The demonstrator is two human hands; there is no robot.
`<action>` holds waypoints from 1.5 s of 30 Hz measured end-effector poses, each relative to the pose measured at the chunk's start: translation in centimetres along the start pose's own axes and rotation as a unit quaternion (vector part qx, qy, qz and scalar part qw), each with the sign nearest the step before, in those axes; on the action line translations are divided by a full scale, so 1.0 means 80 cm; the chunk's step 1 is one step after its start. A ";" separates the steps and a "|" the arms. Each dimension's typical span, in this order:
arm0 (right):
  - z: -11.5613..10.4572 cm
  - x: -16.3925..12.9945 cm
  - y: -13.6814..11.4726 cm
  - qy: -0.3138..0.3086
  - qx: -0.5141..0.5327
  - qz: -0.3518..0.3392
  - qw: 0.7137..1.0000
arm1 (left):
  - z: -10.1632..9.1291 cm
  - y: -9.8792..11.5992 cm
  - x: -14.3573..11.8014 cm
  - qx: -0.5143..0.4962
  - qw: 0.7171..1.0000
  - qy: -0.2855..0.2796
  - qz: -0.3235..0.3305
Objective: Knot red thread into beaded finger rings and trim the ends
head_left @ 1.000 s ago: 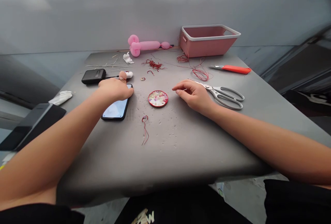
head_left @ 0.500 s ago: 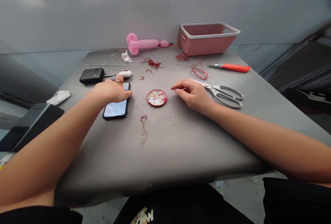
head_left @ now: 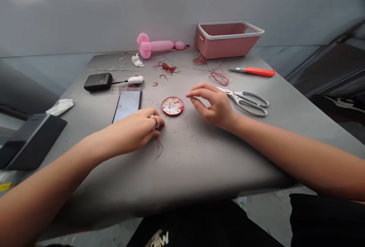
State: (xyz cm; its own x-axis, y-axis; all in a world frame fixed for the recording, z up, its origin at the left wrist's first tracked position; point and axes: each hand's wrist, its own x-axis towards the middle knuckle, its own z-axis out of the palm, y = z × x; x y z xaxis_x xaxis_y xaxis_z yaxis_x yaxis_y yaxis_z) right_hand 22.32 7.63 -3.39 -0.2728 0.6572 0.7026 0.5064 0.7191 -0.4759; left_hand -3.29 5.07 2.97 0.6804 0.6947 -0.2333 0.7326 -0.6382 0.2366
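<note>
My left hand (head_left: 137, 128) is low over the table with its fingers closed at a small looped red cord (head_left: 160, 149). The cord's two loose tails stick out below the thumb, and its looped part is mostly hidden by the fingers. A red ring circles one finger. Just left of that hand lies a lit phone (head_left: 127, 104), its lower part covered. My right hand (head_left: 211, 104) rests with curved fingers, thumb and forefinger a little apart and nothing between them. Between the hands sits a round red-rimmed dish (head_left: 172, 114) of small pale and coloured beads.
Grey-handled scissors (head_left: 246, 102) lie beside my right hand, with an orange cutter (head_left: 259, 72) beyond. Red thread (head_left: 219, 78) and cord scraps (head_left: 167, 68) are further back. A pink basket (head_left: 228, 46), a pink balloon (head_left: 161, 45) and a black power bank (head_left: 98, 81) stand around.
My left hand has moved off the phone, toward me and to the right, and its fingers have closed at the looped red cord. My right hand has barely moved.
</note>
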 end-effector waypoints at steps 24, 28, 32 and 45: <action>-0.001 -0.012 -0.062 -0.281 0.264 0.309 0.870 | 0.062 0.014 0.005 -0.488 0.831 0.259 -0.070; -0.002 -0.014 -0.067 -0.273 0.169 0.265 0.909 | 0.062 0.015 0.003 -0.371 0.891 0.253 -0.060; 0.001 -0.016 -0.068 -0.217 0.077 0.164 0.959 | 0.064 0.015 0.005 -0.242 0.933 0.264 -0.010; 0.003 -0.015 -0.069 -0.181 0.092 0.130 0.971 | 0.067 0.014 0.004 -0.173 0.923 0.343 0.027</action>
State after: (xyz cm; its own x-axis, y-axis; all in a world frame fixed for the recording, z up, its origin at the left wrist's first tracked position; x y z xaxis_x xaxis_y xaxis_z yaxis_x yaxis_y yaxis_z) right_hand 19.71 2.93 -1.75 -0.4415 0.8339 0.3312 0.4509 0.5253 -0.7216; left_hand -2.17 2.80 -1.86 0.4596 0.7872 0.4112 0.5684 -0.6165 0.5449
